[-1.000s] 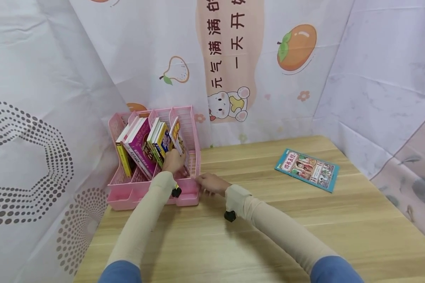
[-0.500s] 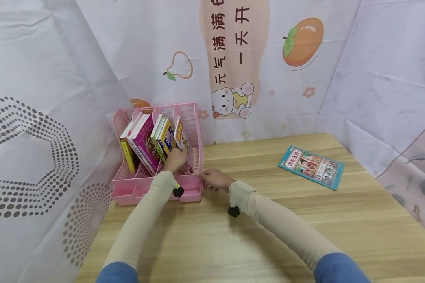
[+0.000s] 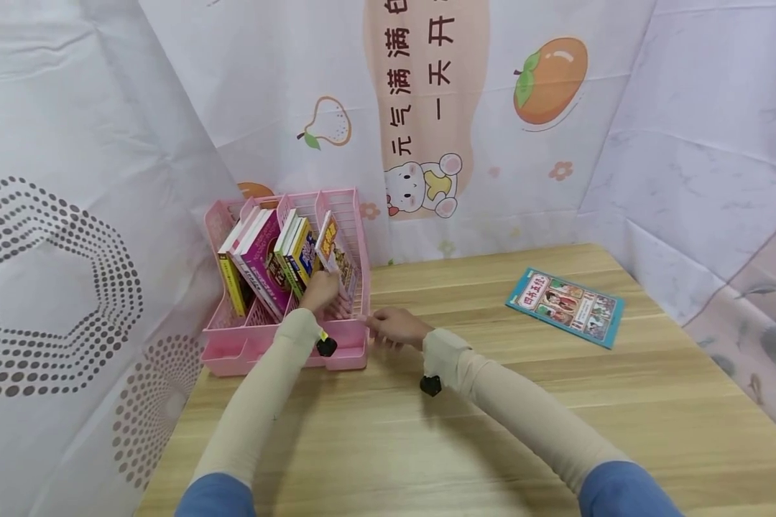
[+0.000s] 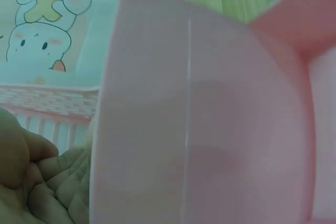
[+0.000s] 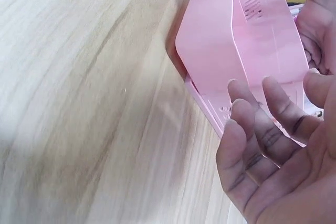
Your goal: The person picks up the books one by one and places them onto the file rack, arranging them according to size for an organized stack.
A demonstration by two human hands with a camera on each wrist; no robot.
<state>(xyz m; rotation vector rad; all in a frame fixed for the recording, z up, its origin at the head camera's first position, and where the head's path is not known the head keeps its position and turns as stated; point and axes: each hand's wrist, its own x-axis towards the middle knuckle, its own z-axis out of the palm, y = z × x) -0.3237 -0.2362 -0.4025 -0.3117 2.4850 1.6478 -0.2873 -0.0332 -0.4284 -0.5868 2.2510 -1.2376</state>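
Observation:
A pink book rack (image 3: 348, 334) stands at the table's left rear, its compartments holding several books. In its rightmost compartment a thin, colourful book (image 3: 338, 251) leans left against the divider. My left hand (image 3: 322, 291) reaches into that compartment and grips this book low at its front edge. Curled fingers show beside the pink side wall (image 4: 152, 103) in the left wrist view, but the book is hidden there. My right hand (image 3: 397, 327) pinches the rack's right front corner between thumb and index finger, while its other fingers stay loosely bent outside the wall.
A thin blue book (image 3: 565, 307) lies flat at the right rear of the wooden table (image 3: 491, 445). Thick purple (image 3: 261, 262) and yellow (image 3: 302, 251) books lean in the rack's other compartments. Printed cloth (image 3: 491, 172) hangs behind the table and along its sides.
The thin book in the right compartment stood steeper half a second ago; now it has swung so more of its cover shows. Both hands keep their places. The head view has shifted slightly.

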